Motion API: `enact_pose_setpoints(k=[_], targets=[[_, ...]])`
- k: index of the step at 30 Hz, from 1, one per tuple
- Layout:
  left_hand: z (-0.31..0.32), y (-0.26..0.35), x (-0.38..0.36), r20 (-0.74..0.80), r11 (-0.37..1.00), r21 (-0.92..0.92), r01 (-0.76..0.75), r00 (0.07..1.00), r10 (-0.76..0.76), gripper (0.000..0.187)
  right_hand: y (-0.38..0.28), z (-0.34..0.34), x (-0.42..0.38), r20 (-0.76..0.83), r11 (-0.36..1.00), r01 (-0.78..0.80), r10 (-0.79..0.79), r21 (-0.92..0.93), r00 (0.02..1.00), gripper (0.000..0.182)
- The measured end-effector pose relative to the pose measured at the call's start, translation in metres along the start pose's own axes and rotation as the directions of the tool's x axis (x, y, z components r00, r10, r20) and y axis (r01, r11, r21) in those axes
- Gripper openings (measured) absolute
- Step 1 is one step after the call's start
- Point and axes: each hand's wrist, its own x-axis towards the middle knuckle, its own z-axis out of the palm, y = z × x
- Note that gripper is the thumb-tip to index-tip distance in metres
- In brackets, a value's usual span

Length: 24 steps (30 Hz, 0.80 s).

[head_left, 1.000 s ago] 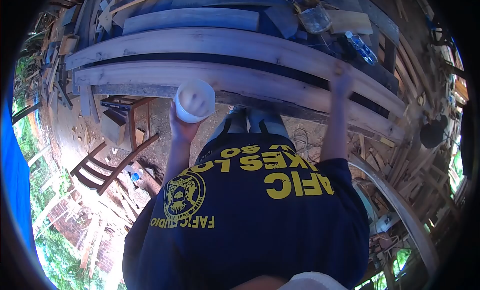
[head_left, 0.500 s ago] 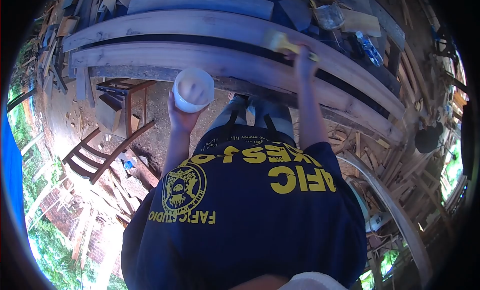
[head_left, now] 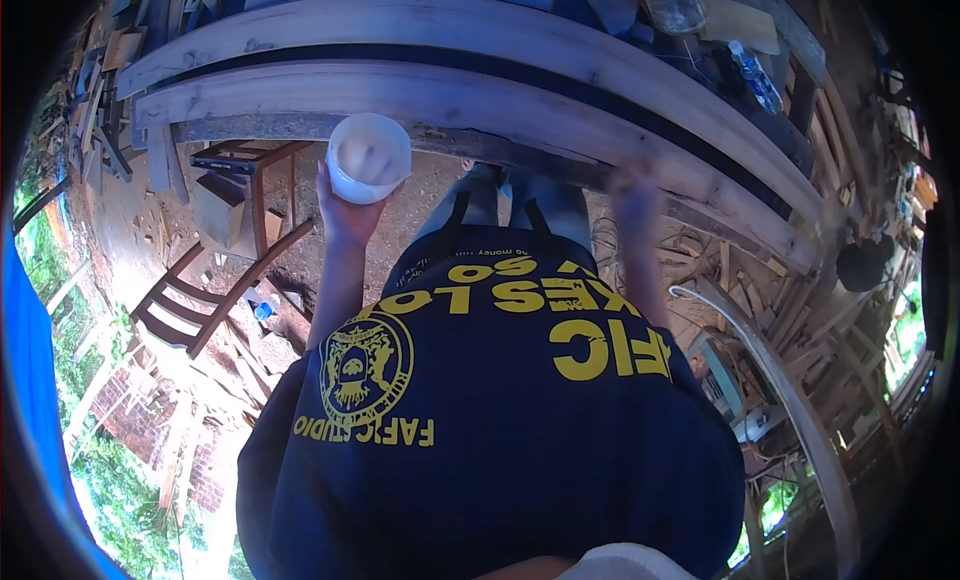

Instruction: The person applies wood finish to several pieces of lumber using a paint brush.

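My left hand is closed around a white plastic tub, holding it up in front of the near board's edge. The tub's mouth faces me, and pale material or shadowed shapes show inside. My right hand is smeared by motion at the front edge of the near board, so its fingers do not show clearly. No brush can be made out in it now. Two long, pale wooden boards, a near board and a far board, lie side by side with a dark gap between them.
A brown wooden chair lies on its side at the left. Plastic bottle and clear container sit beyond the boards on the right. Wood offcuts litter the ground, and a curved timber rises at the right.
My right hand has come back toward my body from above the boards, where it held a yellow-handled paintbrush. The tub has shifted slightly left and up in view.
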Motion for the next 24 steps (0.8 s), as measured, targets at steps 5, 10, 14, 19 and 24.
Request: enact_pose_setpoints(k=[5, 10, 14, 19, 24], targets=[[0.03, -0.003, -0.001, 0.015, 0.999, -0.055, -0.002, 1.0, 0.003, 0.064, -0.12, 0.017, 0.01, 0.021, 0.926, 0.296, -0.309, 0.237, 0.951, 0.014], [0.033, -0.01, -0.002, 0.032, 0.999, 0.034, 0.002, 0.999, -0.003, 0.065, -0.086, 0.043, 0.014, 0.108, 0.232, -0.104, -0.004, 0.967, 0.994, 0.016], [0.034, -0.02, -0.001, 0.045, 1.0, -0.003, -0.005, 0.999, 0.006, 0.067, 0.06, 0.013, -0.013, 0.056, 0.299, -0.122, 0.22, 0.946, 0.974, 0.01], [0.046, -0.038, -0.005, -0.004, 1.0, 0.011, -0.029, 1.0, 0.029, 0.071, 0.2, -0.073, 0.0, 0.053, 0.378, -0.307, 0.552, 0.874, 0.832, 0.015], [0.031, -0.048, 0.0, 0.076, 0.995, 0.026, 0.099, 0.992, -0.1, 0.07, 0.192, -0.087, 0.027, -0.201, 0.662, -0.314, 0.581, 0.681, 0.789, 0.016]])
